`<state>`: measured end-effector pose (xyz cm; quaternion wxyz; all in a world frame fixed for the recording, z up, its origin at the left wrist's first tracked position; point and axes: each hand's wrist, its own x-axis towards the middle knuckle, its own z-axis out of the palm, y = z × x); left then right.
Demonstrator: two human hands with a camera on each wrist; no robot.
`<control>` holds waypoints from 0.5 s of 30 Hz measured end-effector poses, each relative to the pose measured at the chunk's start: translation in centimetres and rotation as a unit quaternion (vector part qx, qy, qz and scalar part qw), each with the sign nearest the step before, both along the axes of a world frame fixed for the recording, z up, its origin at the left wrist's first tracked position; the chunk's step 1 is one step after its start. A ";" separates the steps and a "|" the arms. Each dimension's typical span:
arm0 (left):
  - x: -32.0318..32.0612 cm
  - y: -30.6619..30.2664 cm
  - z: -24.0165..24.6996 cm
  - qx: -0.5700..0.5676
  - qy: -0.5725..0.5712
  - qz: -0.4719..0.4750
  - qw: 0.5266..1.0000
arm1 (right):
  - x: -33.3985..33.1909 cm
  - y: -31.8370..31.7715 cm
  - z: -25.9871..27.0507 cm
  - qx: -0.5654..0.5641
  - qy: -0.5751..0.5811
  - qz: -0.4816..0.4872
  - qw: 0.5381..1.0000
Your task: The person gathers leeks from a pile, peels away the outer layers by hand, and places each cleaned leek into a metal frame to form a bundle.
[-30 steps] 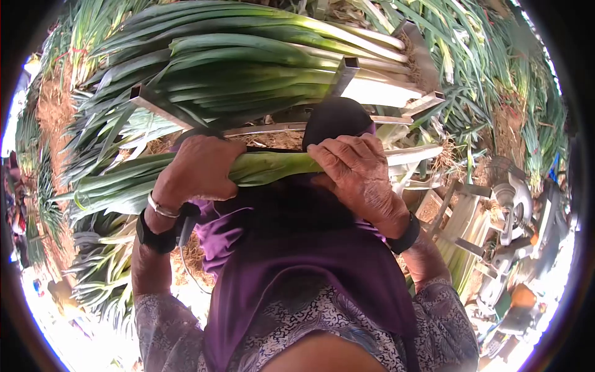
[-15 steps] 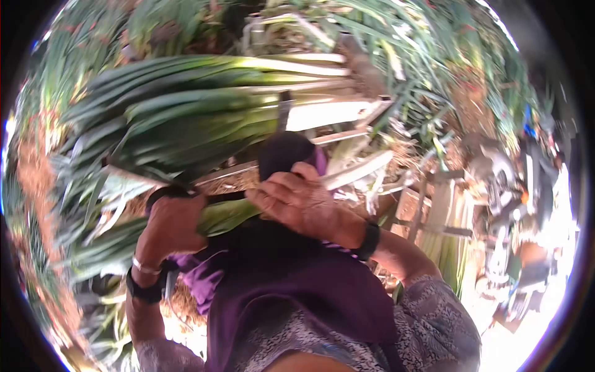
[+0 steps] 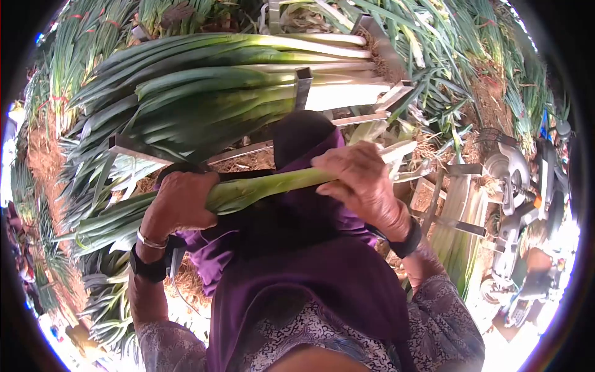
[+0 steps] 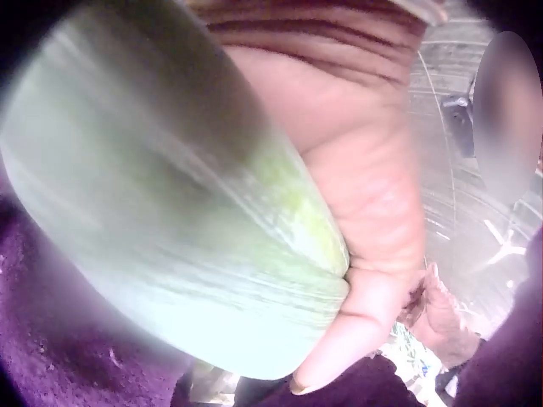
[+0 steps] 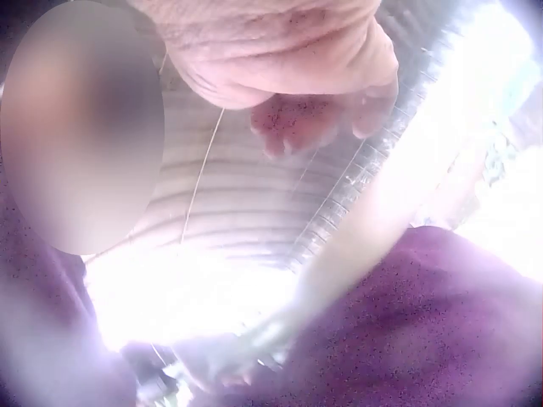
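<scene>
The green part of a leek [image 3: 263, 187] is gripped by the left hand [image 3: 180, 204], with the thumb laid along its near side; the paler shaft is pinched between the thumb and fingers of the right hand [image 3: 362, 183]. The leek is held crosswise above a purple garment [image 3: 310, 279], its leaves spread past the left hand and its white end pointed right. Just beyond, many leeks [image 3: 211, 93] are stacked in a metal rack [image 3: 302, 90]. More pale stalks [image 3: 458, 192] are held in a smaller frame [image 3: 462, 227] to the right.
</scene>
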<state>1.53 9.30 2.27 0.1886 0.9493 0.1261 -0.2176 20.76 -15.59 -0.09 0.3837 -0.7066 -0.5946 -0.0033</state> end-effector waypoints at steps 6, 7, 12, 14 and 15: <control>0.1 -0.3 0.1 0.002 0.035 -0.016 0.999 | -2.4 2.6 -1.2 -0.037 -0.108 0.035 0.993; -0.5 -0.4 -0.5 -0.003 -0.021 -0.030 0.999 | -2.5 2.9 -0.9 -0.061 -0.117 0.037 0.991; -0.7 -0.1 -1.2 0.028 0.001 -0.028 0.999 | -2.6 3.6 -2.1 -0.023 -0.089 0.044 0.995; -1.0 0.0 -1.1 0.010 0.013 -0.005 1.000 | -2.5 3.8 -2.3 -0.001 -0.107 0.063 0.992; -1.2 0.0 -1.0 0.002 0.003 0.000 1.000 | -2.6 3.8 -2.6 0.031 -0.124 0.065 0.990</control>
